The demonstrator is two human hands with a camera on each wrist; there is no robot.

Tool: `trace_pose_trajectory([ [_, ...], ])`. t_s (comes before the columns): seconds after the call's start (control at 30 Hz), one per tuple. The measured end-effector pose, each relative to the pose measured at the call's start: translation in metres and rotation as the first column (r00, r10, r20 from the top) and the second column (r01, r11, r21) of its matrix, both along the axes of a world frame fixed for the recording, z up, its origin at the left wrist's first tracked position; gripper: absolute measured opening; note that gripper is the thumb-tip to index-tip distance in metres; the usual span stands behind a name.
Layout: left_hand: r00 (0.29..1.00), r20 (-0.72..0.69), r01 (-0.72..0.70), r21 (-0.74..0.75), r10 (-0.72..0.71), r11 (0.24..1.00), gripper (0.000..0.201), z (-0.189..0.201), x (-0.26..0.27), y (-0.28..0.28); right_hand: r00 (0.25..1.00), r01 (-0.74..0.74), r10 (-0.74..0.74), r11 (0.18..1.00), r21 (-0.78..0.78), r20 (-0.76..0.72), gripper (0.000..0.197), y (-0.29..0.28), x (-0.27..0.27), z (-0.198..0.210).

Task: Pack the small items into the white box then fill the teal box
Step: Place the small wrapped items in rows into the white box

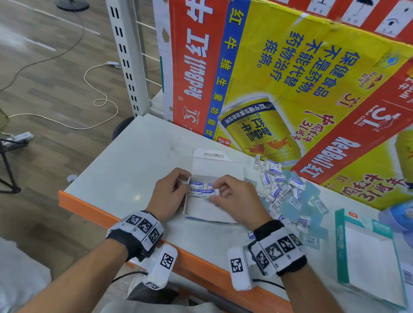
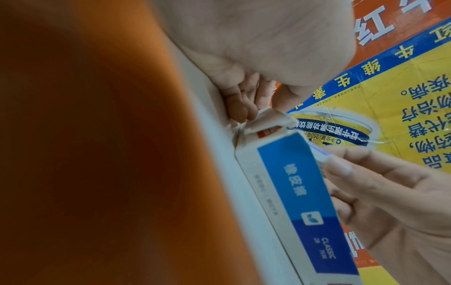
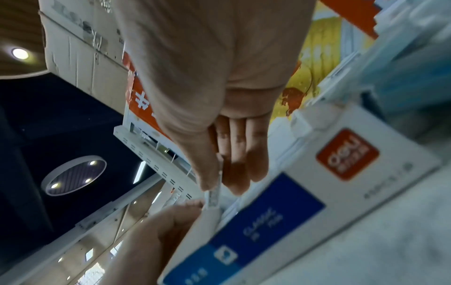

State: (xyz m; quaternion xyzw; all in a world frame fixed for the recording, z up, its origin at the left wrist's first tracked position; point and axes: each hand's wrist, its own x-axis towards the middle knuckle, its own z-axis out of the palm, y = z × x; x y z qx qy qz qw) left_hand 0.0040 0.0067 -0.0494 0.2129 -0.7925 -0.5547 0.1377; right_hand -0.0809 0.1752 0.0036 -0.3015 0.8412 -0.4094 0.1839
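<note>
The white box lies open on the table, its lid flap folded back. A few small white-and-blue erasers lie in a row at its far end. My left hand grips the box's far left corner, fingers curled over the wall. My right hand pinches one small eraser just above that row. In the right wrist view, thumb and fingers pinch the eraser over the box. The left wrist view shows the box's blue-banded side. The teal box lies open at the right.
A loose pile of small erasers and pale blue packets spreads right of the white box. Big Red Bull cartons stand along the back. The table's orange edge runs in front; a white shelf post rises at back left.
</note>
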Motion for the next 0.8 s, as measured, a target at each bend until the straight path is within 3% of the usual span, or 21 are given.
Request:
trace_pose_trajectory([
  [0.17, 1.000, -0.014, 0.011, -0.013, -0.011, 1.000, 0.022, 0.000, 0.002, 0.000, 0.985, -0.131, 0.143, 0.984, 0.117, -0.100, 0.020, -0.011, 0.010, -0.008],
  [0.33, 1.000, -0.012, 0.004, -0.011, -0.004, 1.000, 0.023, 0.001, 0.002, 0.000, 0.991, -0.077, 0.092, 0.985, 0.152, -0.094, 0.019, -0.018, 0.014, -0.010],
  [0.6, 1.000, -0.010, 0.014, -0.052, -0.015, 0.999, 0.024, -0.001, 0.001, -0.001, 0.985, -0.103, 0.139, 0.949, 0.299, -0.102, 0.016, -0.026, 0.015, -0.011],
  [0.8, 1.000, -0.014, 0.012, -0.059, -0.013, 0.998, 0.023, 0.001, 0.002, 0.000, 0.978, -0.120, 0.169, 0.938, 0.325, -0.125, 0.008, -0.028, 0.015, -0.011],
])
